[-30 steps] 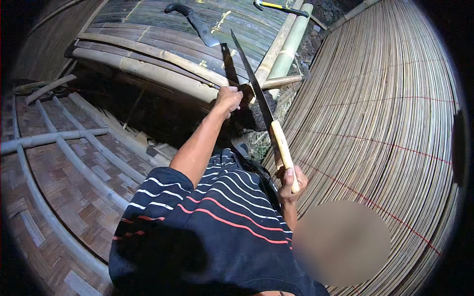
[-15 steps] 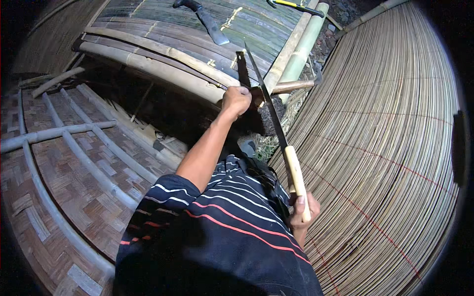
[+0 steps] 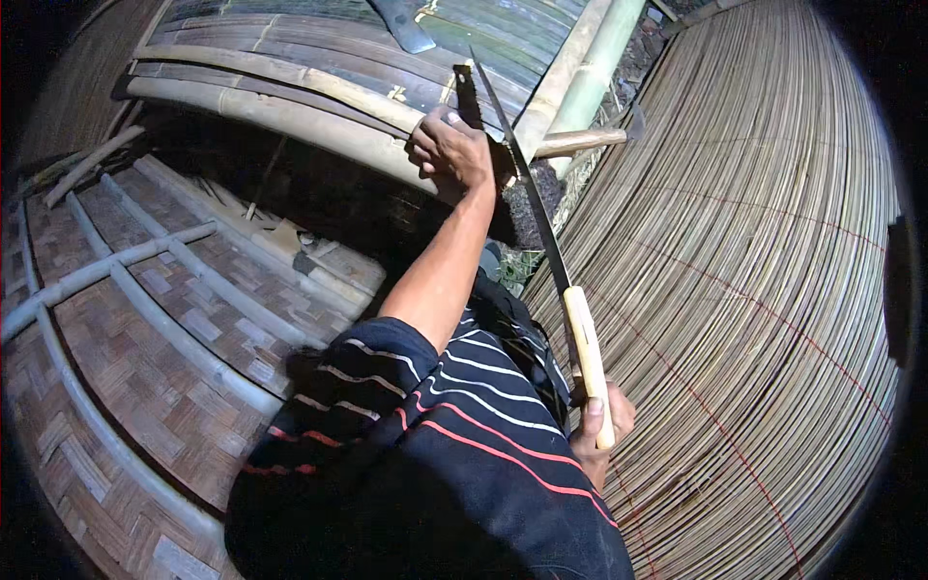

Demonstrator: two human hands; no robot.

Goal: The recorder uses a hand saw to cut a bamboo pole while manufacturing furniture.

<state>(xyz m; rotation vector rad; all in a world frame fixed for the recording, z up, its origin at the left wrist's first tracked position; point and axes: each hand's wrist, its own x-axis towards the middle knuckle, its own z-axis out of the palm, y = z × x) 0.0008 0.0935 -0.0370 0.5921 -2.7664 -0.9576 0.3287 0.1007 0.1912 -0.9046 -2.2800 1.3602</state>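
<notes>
My right hand (image 3: 609,420) is closed around the pale wooden handle (image 3: 588,362) of a handsaw near my right side. The saw's long dark blade (image 3: 537,211) slants up and away to the left, its tip over the slatted bamboo platform (image 3: 319,43). My left hand (image 3: 452,150) is at the platform's front corner, fingers curled over the end of the bamboo pole (image 3: 319,130) along the edge. It lies just left of the blade; its palm side is partly hidden. The blade's dark shadow falls on the slats beyond this hand.
A wooden-handled tool (image 3: 582,142) with a curved metal end lies right of the blade. On the platform rests a broad-bladed knife (image 3: 401,24). Green bamboo (image 3: 594,82) runs along its right side. Thin-stick matting (image 3: 744,290) fills the right; a woven panel (image 3: 184,387) fills the left.
My left hand has turned and shifted up and slightly left along the pole end. The saw remains in my right hand at nearly the same slant. The view has tilted slightly downward.
</notes>
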